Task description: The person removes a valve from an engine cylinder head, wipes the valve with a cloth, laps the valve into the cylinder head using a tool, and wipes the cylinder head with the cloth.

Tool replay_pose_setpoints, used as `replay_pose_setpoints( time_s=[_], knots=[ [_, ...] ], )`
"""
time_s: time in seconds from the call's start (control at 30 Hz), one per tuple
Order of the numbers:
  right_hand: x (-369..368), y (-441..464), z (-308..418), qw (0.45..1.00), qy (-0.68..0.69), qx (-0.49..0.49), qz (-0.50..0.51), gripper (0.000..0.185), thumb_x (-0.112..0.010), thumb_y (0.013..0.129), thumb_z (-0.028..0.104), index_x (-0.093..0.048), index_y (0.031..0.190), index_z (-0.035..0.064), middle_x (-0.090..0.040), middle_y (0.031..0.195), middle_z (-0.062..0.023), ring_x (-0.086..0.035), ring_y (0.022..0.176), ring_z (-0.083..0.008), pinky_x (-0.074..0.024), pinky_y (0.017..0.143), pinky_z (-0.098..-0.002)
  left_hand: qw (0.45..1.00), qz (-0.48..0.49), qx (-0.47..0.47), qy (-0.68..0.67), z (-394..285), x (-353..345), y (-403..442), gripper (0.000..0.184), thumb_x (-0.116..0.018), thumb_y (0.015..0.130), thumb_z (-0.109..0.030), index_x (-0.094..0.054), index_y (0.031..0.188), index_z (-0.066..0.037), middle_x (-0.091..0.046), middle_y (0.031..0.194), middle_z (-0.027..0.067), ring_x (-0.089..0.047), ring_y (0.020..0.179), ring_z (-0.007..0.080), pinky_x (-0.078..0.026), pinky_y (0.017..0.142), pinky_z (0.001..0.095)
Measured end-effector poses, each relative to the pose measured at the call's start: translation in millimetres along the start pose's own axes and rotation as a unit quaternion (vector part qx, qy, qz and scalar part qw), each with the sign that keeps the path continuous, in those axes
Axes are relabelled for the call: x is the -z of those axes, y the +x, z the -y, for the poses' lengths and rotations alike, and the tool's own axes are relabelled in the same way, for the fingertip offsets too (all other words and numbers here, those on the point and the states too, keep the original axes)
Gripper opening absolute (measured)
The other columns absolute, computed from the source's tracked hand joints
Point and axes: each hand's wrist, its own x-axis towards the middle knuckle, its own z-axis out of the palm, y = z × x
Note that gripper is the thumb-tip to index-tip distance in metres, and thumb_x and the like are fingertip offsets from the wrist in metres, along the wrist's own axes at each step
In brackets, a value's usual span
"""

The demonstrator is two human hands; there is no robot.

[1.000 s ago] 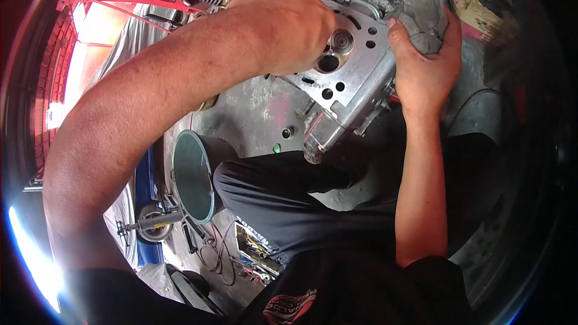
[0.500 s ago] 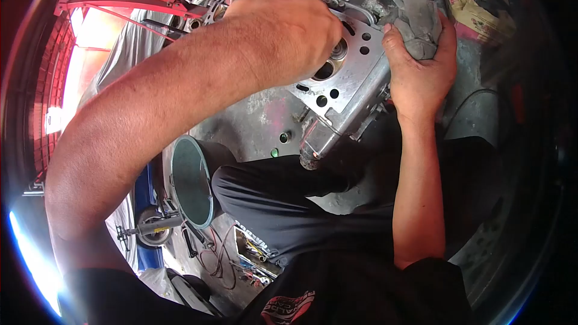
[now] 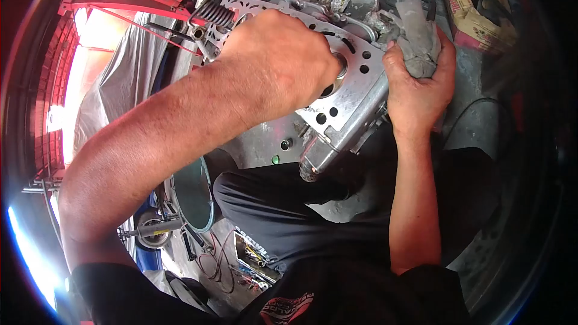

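A silver engine cylinder head point(image 3: 352, 93) with round holes lies below my hands, its flat face up. My left hand point(image 3: 286, 63) is closed in a fist over its middle, beside the round valve openings. Whatever the curled fingers hold is hidden under the hand. Off the cylinder head's right side, my right hand point(image 3: 421, 93) grips a grimy grey bundle point(image 3: 418, 45) that looks like a rag, thumb on its left and fingers on its right.
Left of the cylinder head are a coil spring point(image 3: 215, 15) and a red metal frame point(image 3: 129, 6). A torn yellow carton point(image 3: 460, 9) lies at upper right. Below stand a grey-green bucket point(image 3: 195, 198) and a tray of tools point(image 3: 253, 253). My dark-trousered leg point(image 3: 271, 192) is close by.
The scene sits a little lower as the camera has tilted. My left fist has shifted slightly down over the cylinder head's face. My right hand keeps its grip on the grey bundle.
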Motion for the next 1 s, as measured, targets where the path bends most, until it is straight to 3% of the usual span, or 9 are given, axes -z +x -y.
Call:
replay_pose_setpoints(
  time_s=[0.13, 0.27, 0.33, 0.4, 0.5, 0.77, 0.93, 1.0],
  knots=[
    [-1, -2, -1, 1.000, -0.008, 0.014, -0.011, 0.044, -0.071, 0.071, 0.001, -0.059, 0.113, -0.0012, -0.058, 0.103, -0.0107, -0.059, 0.096, -0.0225, -0.0461, 0.088, -0.0333, 0.999, -0.028, 0.004, -0.024, 2, -21, -8, 0.014, -0.057, 0.080, -0.013, -0.068, 0.086, -0.007, -0.069, 0.080, 0.0104, -0.069, 0.079, 0.0273, -0.055, 0.069, 0.0418],
    [-1, -3, 2, 1.000, -0.015, 0.020, -0.003, 0.043, -0.071, 0.071, 0.001, -0.058, 0.113, -0.0013, -0.059, 0.103, -0.0104, -0.059, 0.095, -0.0210, -0.0465, 0.087, -0.0321, 0.998, 0.034, 0.002, -0.049, 4, 4, 4, 0.015, -0.056, 0.081, -0.012, -0.069, 0.086, -0.007, -0.070, 0.080, 0.0118, -0.069, 0.078, 0.0274, -0.055, 0.069, 0.0415],
    [0, -2, 5, 1.000, 0.017, -0.010, -0.002, 0.044, -0.072, 0.071, 0.001, -0.057, 0.113, -0.0009, -0.060, 0.103, -0.0103, -0.060, 0.094, -0.0195, -0.0471, 0.086, -0.0314, 0.999, 0.015, 0.004, -0.051, 3, 3, -1, 0.015, -0.056, 0.081, -0.012, -0.071, 0.083, -0.007, -0.070, 0.080, 0.0122, -0.069, 0.079, 0.0277, -0.056, 0.069, 0.0409],
    [0, -4, 7, 1.000, 0.004, -0.006, -0.011, 0.045, -0.072, 0.071, 0.001, -0.057, 0.113, -0.0008, -0.060, 0.104, -0.0105, -0.060, 0.094, -0.0191, -0.0473, 0.086, -0.0310, 0.997, -0.067, -0.027, -0.015, 2, -5, -7, 0.015, -0.057, 0.080, -0.013, -0.072, 0.081, -0.007, -0.070, 0.081, 0.0119, -0.070, 0.081, 0.0277, -0.056, 0.070, 0.0404],
    [-2, -5, 5, 1.000, -0.016, 0.005, -0.017, 0.045, -0.073, 0.071, 0.002, -0.057, 0.113, -0.0005, -0.060, 0.104, -0.0107, -0.060, 0.094, -0.0189, -0.0473, 0.086, -0.0311, 0.999, -0.002, -0.003, -0.038, 7, -1, -4, 0.016, -0.057, 0.081, -0.014, -0.071, 0.081, -0.007, -0.070, 0.082, 0.0114, -0.070, 0.081, 0.0281, -0.056, 0.071, 0.0402],
    [0, -5, -2, 0.999, -0.035, 0.019, -0.019, 0.044, -0.073, 0.070, 0.003, -0.058, 0.112, 0.0003, -0.059, 0.104, -0.0112, -0.059, 0.097, -0.0226, -0.0461, 0.088, -0.0338, 0.999, -0.025, -0.025, -0.019, 7, 1, 1, 0.016, -0.057, 0.082, -0.016, -0.072, 0.083, -0.009, -0.070, 0.081, 0.0100, -0.070, 0.084, 0.0277, -0.056, 0.073, 0.0399],
    [4, -2, -1, 0.998, -0.060, 0.029, 0.016, 0.051, -0.076, 0.074, 0.005, -0.054, 0.119, -0.0022, -0.062, 0.107, -0.0090, -0.059, 0.096, -0.0159, -0.0472, 0.087, -0.0307, 0.999, -0.038, -0.013, -0.003, 4, 0, 12, 0.016, -0.057, 0.083, -0.017, -0.072, 0.082, -0.010, -0.070, 0.079, 0.0094, -0.069, 0.080, 0.0270, -0.056, 0.069, 0.0394],
    [2, -2, 0, 1.000, -0.026, 0.008, 0.008, 0.047, -0.074, 0.072, 0.004, -0.056, 0.116, -0.0010, -0.059, 0.106, -0.0099, -0.059, 0.096, -0.0196, -0.0468, 0.088, -0.0326, 0.996, -0.034, -0.078, 0.001, 9, 9, 8, 0.016, -0.057, 0.083, -0.015, -0.072, 0.083, -0.009, -0.070, 0.080, 0.0101, -0.069, 0.081, 0.0265, -0.057, 0.069, 0.0392]
  ],
)
